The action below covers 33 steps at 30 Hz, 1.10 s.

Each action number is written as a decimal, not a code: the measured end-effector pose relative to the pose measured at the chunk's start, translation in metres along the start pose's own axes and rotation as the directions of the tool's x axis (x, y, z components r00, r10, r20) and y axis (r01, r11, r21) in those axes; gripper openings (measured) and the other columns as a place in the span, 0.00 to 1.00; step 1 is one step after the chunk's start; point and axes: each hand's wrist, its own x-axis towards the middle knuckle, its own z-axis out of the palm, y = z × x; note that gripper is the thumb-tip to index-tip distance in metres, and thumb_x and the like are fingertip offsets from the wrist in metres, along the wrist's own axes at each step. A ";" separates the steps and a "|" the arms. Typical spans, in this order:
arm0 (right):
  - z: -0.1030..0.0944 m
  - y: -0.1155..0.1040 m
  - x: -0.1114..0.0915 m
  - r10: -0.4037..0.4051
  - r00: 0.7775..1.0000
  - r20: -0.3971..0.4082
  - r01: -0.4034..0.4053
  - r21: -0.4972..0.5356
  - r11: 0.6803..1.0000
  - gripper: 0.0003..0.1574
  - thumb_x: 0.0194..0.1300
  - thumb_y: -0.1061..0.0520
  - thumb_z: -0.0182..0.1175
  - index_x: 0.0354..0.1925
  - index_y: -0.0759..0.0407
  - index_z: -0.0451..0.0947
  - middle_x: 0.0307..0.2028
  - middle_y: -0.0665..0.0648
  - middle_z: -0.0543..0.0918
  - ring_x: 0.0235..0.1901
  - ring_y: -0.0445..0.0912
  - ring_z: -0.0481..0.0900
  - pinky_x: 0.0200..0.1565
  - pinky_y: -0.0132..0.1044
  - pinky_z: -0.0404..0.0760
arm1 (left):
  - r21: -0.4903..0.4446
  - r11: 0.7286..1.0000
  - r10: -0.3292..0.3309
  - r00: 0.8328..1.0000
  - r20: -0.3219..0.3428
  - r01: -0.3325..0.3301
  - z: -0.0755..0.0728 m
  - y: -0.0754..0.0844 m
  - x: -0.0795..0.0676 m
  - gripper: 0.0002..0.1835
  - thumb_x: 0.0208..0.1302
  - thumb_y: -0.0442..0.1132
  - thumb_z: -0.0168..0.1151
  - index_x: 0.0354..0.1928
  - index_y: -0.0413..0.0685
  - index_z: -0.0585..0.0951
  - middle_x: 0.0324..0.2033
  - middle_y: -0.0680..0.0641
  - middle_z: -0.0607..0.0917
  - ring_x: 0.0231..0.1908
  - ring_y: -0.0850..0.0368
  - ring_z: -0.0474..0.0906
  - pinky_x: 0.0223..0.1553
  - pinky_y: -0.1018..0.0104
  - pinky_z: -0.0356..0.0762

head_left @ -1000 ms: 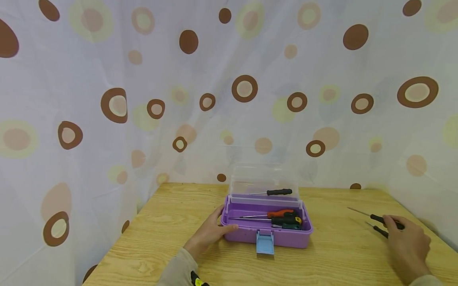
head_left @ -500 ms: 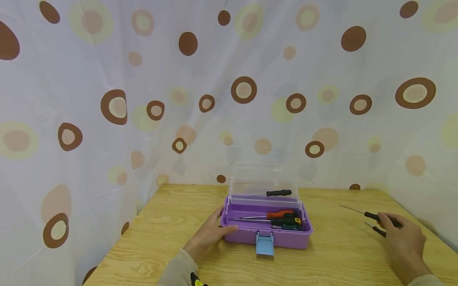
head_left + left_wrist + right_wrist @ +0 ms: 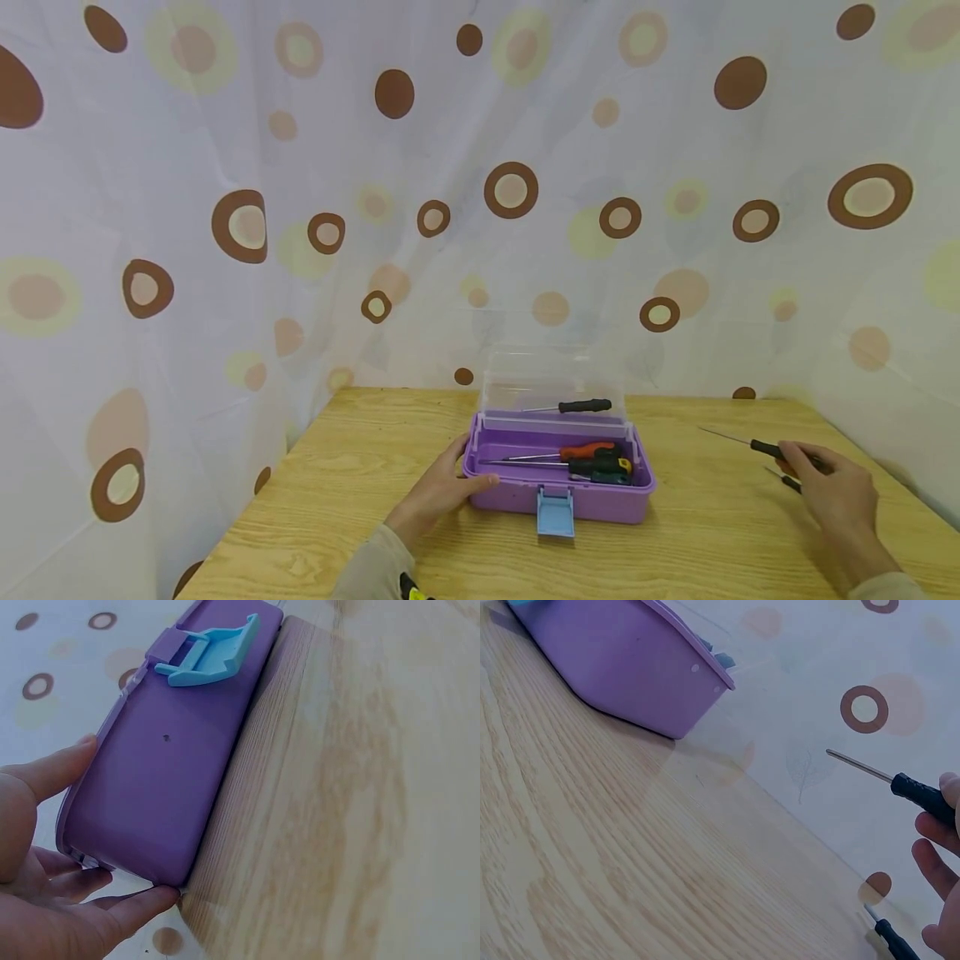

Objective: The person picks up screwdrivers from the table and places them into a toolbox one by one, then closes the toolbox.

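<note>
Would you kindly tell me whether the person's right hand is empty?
No, the right hand holds a black-handled screwdriver, its metal shaft pointing leftward in the head view.

- Left sleeve (image 3: 369, 568): beige, long, slightly creased
- Black band (image 3: 407, 582) at that sleeve, with a bright yellow patch (image 3: 417, 594) (partly cut off below)
- Right sleeve (image 3: 887, 587): matching beige
- Left hand (image 3: 441, 487), right hand (image 3: 842, 498): bare

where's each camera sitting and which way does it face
Head: on the head, facing forward and down at the purple box; left hand, right hand, sleeves show.
Left wrist: on that wrist, facing the box's front and blue latch; left hand shows.
Right wrist: on that wrist, facing the held screwdriver, box beyond; part of right hand shows.
Both wrist views share the box.
</note>
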 end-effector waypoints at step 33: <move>0.024 -0.030 -0.009 -0.026 0.989 0.148 -0.048 0.474 0.879 0.10 0.71 0.41 0.66 0.42 0.42 0.87 0.30 0.41 0.89 0.30 0.34 0.87 0.69 0.70 0.44 | -0.011 1.000 0.016 1.000 0.001 -0.016 -0.001 0.004 0.000 0.49 0.65 0.41 0.74 0.80 0.38 0.56 0.76 0.32 0.61 0.75 0.32 0.53 0.72 0.31 0.44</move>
